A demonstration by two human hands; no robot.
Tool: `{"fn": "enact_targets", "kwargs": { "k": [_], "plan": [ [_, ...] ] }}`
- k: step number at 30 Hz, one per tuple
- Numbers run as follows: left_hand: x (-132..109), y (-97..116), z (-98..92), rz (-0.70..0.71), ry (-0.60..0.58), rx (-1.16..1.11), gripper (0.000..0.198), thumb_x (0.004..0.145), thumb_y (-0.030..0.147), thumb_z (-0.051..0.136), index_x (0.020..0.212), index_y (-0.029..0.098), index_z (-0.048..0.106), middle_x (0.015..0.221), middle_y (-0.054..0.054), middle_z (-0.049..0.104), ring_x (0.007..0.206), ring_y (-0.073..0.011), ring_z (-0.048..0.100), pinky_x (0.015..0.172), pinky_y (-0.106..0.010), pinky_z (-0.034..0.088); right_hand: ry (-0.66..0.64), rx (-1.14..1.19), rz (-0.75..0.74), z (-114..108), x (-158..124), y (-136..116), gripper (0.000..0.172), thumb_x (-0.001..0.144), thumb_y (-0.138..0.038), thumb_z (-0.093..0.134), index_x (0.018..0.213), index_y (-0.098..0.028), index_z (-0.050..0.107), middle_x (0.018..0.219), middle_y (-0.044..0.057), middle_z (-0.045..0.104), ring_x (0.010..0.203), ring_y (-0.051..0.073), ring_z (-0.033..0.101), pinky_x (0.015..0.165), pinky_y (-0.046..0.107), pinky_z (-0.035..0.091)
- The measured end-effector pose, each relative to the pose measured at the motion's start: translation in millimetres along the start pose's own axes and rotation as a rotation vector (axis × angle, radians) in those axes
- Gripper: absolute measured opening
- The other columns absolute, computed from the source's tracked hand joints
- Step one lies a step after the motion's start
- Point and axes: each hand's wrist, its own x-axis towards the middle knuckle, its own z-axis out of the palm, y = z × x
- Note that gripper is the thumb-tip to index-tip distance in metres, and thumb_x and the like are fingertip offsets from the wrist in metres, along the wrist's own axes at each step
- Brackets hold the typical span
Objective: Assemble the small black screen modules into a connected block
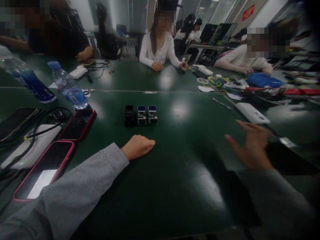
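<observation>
A single head-worn camera looks forward and down, close over the green table [175,186].

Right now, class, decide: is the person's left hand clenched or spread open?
Clenched: the left hand rests on the green table, fingers curled into a loose fist.

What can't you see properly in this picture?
Head view:
- Right hand: motion blur smears its fingers.
- Three small box-shaped modules, one black, two blue-topped: too small for details.
- Left hand: curled on the dark green table, so its fingers hide the palm.
- Clear plastic bottle with dark blue label: cut off by the left edge.
</observation>
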Motion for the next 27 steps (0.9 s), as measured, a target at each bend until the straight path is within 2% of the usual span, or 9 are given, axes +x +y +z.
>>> {"fn": "enact_targets", "kwargs": {
  "k": [2, 5, 7, 9, 11, 14, 18, 22, 27],
  "plan": [
    [0.2, 0.3, 0.0, 0.004, 0.008, 0.017, 0.024, 0.092, 0.014, 0.042, 0.07, 0.017, 0.052, 0.062, 0.005, 0.049, 0.055, -0.0087, 0.043, 0.054, -0.022, 0.033, -0.117, 0.126, -0.198, 44.1, -3.1, -49.8, 0.061, 0.089, -0.065, 0.053, 0.138, -0.027, 0.053, 0.129, 0.02, 0.051, 0.128, 0.036, 0.045, 0.105, 0.059, 0.039],
    [0.6, 1.3, -0.1, -0.007, 0.023, 0.049, 0.023, 0.091, 0.013, 0.044, 0.069, 0.017, 0.052, 0.061, 0.005, 0.051, 0.054, -0.0088, 0.044, 0.053, -0.023, 0.029, -0.273, 0.313, -0.285, 105.2, -6.5, -125.1, 0.051, 0.095, -0.047, 0.05, 0.14, -0.025, 0.045, 0.133, 0.015, 0.047, 0.127, 0.032, 0.046, 0.107, 0.058, 0.041],
    [1.0, 2.1, -0.5, -0.016, 0.017, 0.045, 0.022, 0.09, 0.012, 0.045, 0.069, 0.017, 0.053, 0.062, 0.005, 0.052, 0.054, -0.0086, 0.045, 0.052, -0.023, 0.028, -0.335, 0.348, -0.309, 134.6, -5.0, -161.7, 0.053, 0.093, -0.041, 0.056, 0.141, -0.022, 0.043, 0.139, 0.015, 0.043, 0.132, 0.032, 0.043, 0.108, 0.056, 0.042],
    [1.4, 2.7, -0.9, -0.023, 0.009, 0.038, 0.023, 0.089, 0.012, 0.046, 0.068, 0.017, 0.053, 0.061, 0.005, 0.052, 0.053, -0.0085, 0.045, 0.052, -0.023, 0.028, -0.363, 0.352, -0.325, 154.7, -1.3, -182.5, 0.058, 0.089, -0.037, 0.063, 0.141, -0.021, 0.044, 0.142, 0.016, 0.04, 0.133, 0.034, 0.041, 0.107, 0.056, 0.043],
    [1.9, 2.9, -1.2, -0.025, 0.008, 0.037, 0.023, 0.089, 0.012, 0.046, 0.068, 0.017, 0.052, 0.06, 0.005, 0.051, 0.053, -0.0086, 0.045, 0.052, -0.023, 0.028, -0.384, 0.354, -0.325, 167.0, 2.3, -190.0, 0.058, 0.086, -0.033, 0.065, 0.139, -0.022, 0.046, 0.142, 0.016, 0.039, 0.132, 0.034, 0.044, 0.105, 0.056, 0.046],
    [2.5, 2.7, -1.6, -0.013, 0.008, 0.034, 0.023, 0.09, 0.013, 0.046, 0.069, 0.017, 0.053, 0.061, 0.005, 0.053, 0.054, -0.0091, 0.046, 0.053, -0.024, 0.028, -0.419, 0.368, -0.307, 174.2, 4.4, -188.1, 0.052, 0.086, -0.029, 0.064, 0.135, -0.023, 0.049, 0.14, 0.014, 0.042, 0.125, 0.033, 0.051, 0.099, 0.054, 0.052],
    [2.8, 3.3, -2.8, -0.012, -0.005, 0.029, 0.022, 0.09, 0.012, 0.047, 0.07, 0.017, 0.053, 0.062, 0.004, 0.053, 0.055, -0.0095, 0.046, 0.053, -0.025, 0.029, -0.421, 0.371, -0.285, 171.8, 2.7, -184.7, 0.041, 0.088, -0.028, 0.061, 0.127, -0.019, 0.054, 0.136, 0.015, 0.045, 0.121, 0.032, 0.054, 0.096, 0.052, 0.054],
    [3.2, 4.8, -4.6, -0.02, -0.021, -0.002, 0.022, 0.09, 0.012, 0.047, 0.07, 0.017, 0.054, 0.062, 0.004, 0.053, 0.055, -0.0092, 0.047, 0.053, -0.024, 0.031, -0.42, 0.384, -0.256, 169.4, 2.2, -186.4, 0.038, 0.088, -0.029, 0.061, 0.124, -0.019, 0.055, 0.135, 0.015, 0.047, 0.119, 0.032, 0.055, 0.097, 0.052, 0.052],
    [3.4, 4.9, -3.8, -0.02, -0.007, 0.008, 0.023, 0.09, 0.011, 0.047, 0.069, 0.017, 0.053, 0.06, 0.005, 0.051, 0.053, -0.0087, 0.045, 0.052, -0.024, 0.029, -0.332, 0.525, -0.182, 174.5, 4.1, -183.8, 0.034, 0.086, -0.027, 0.059, 0.118, -0.018, 0.056, 0.123, 0.014, 0.053, 0.115, 0.028, 0.056, 0.099, 0.047, 0.049]
  ]
}}
